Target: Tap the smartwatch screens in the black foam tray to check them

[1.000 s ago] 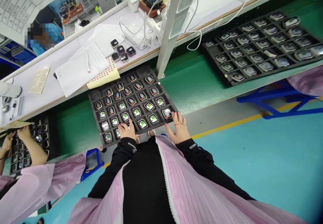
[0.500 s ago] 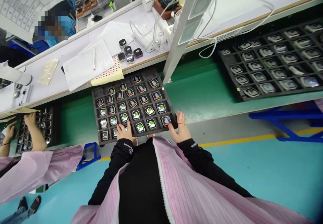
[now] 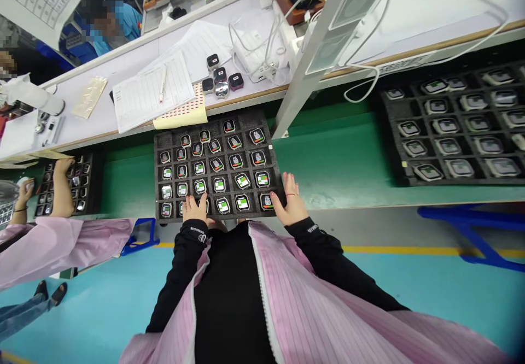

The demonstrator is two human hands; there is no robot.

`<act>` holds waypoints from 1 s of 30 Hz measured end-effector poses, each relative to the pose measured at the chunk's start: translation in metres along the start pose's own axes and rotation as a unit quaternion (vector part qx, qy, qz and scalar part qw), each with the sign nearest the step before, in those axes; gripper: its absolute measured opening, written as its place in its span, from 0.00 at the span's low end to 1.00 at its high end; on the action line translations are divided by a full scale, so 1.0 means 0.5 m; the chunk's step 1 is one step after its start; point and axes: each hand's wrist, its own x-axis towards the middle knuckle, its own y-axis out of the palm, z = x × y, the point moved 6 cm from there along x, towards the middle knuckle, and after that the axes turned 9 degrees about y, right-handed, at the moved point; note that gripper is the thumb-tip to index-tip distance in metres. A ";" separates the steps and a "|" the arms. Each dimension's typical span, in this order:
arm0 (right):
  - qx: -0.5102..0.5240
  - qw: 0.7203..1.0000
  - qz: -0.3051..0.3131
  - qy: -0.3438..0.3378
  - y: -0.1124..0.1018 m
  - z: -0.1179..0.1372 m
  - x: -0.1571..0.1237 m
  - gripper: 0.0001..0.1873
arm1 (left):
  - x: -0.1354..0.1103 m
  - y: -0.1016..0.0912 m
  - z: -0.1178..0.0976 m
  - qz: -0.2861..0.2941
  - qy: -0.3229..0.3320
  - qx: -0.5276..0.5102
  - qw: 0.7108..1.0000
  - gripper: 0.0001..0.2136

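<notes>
A dark grey foam tray (image 3: 268, 122) lies before me at the bench edge. Its compartments hold several smartwatches, many with lit screens, such as a watch (image 3: 242, 202) with a green and white face. My left hand (image 3: 195, 209) rests on the tray's front edge, fingers stretched over the front row and partly covering watches there. At the front right corner is my right hand (image 3: 292, 203), thumb over the edge beside a watch (image 3: 266, 201) and fingers spread along the outer side. Neither hand has a watch in it.
On the shelf above lie papers (image 3: 151, 93) with a pen (image 3: 163, 82), several small dark watch-like pieces (image 3: 220, 74) and a white charger with cables (image 3: 254, 58). A metal post (image 3: 305, 88) rises behind the tray. Another watch tray (image 3: 404, 181) stands right; a co-worker's arm (image 3: 62, 189) reaches over one at left.
The view has shifted and turned slightly. Both my hands remain at the tray's front, the left one a little further left along the edge. The co-worker's hands at left have moved slightly.
</notes>
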 end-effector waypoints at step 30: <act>0.149 0.957 0.250 0.012 0.019 -0.092 0.014 0.59 | 0.018 0.030 0.000 0.008 0.055 0.049 0.997 0.49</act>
